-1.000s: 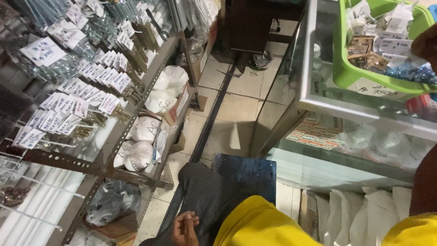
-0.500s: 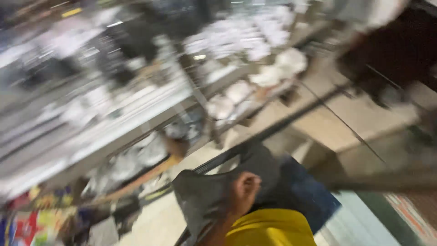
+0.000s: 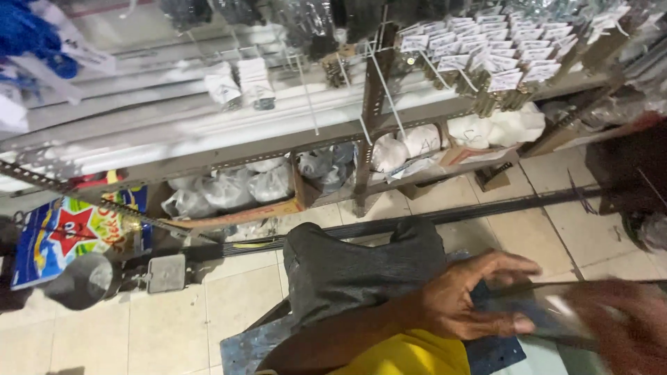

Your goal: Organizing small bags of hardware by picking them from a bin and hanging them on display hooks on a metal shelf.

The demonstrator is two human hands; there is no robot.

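Left hand: I see fingers spread, gripping a dark flat sheet.
Right hand: blurred; I cannot tell its fingers.

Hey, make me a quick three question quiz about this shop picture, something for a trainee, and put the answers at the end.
1. True or false: the left hand rests against a dark flat sheet near the knee.
2. What fills the low shelf behind the knee: A) plastic bags, B) paint cans, C) bricks?
3. What hangs in rows from the hooks at the upper right?

Key:
1. True. The fingers spread over the sheet's edge; the right hand is blurred, so its grip cannot be told.
2. A.
3. Small packets with white tags.
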